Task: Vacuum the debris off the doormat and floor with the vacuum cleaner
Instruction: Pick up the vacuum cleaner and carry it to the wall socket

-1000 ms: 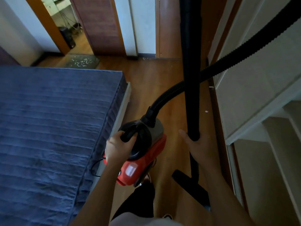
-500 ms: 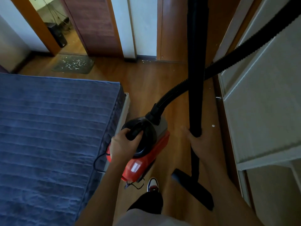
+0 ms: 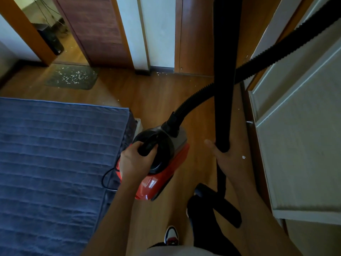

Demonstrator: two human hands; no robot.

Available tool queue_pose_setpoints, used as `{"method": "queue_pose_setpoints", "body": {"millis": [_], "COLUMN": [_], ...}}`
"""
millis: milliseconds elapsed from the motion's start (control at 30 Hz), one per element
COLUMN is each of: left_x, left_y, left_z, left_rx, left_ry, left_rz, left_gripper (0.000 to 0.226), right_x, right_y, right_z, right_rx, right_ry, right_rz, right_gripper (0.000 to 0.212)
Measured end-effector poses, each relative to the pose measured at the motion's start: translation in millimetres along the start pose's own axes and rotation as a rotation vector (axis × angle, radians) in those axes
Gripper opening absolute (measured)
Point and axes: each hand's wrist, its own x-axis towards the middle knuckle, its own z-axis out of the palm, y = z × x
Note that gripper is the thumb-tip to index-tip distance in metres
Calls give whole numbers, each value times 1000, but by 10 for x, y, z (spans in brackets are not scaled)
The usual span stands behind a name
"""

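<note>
Progress: While the person carries the machine through the room, no cleaning looks started; the grey rectangular doormat at the far doorway is strewn with white debris flecks.
Left: the left hand is wrapped tightly round the black carry handle of the red-and-black canister vacuum cleaner, lifted off the wooden floor.
Right: the right hand is closed round the upright black rigid wand; its flat floor nozzle hangs near the person's feet.
Remaining: everything, by the look of it: mat, plus scraps along the skirting and one beside the white cabinet.
Obstacles: the blue quilted mattress narrows the passage; the black ribbed hose crosses the wand and a thin cord trails at the mattress edge.
</note>
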Motion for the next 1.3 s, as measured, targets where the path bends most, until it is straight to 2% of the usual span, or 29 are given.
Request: {"method": "queue_pose_setpoints", "body": {"millis": [233,400,500,700,900,1167,1300], "left_x": [901,1652,2084,2754,3425,4641,5363], "left_y": [377,807,1086,1406,1498,1352,1277], "left_z": [566,1077,1292,1553,1647,1606,1566], "left_rx": [7,9,9,44,101,32,47], "left_ry": [37,50,81,137,177,210,184], "left_rz": [-48,-60,-56,-92,-122,-159,-166], "left_gripper": [22,28,30,37,22,20,17], "right_x": [1182,2256,2890,3808,4561,5677,6284], "right_y": [-139,-266,-310,-470,-576,-879,-1241], "right_z": [-100,-288,-392,-394,-88,708,1243], "right_rx": [56,63,24,86,112,143,148], "right_ry": [-67,-90,-111,-191,-245,-270,-277], "right_rz": [6,-29,-61,-31,-57,-110,-153], "right_gripper": [58,55,66,54,37,50,43]}}
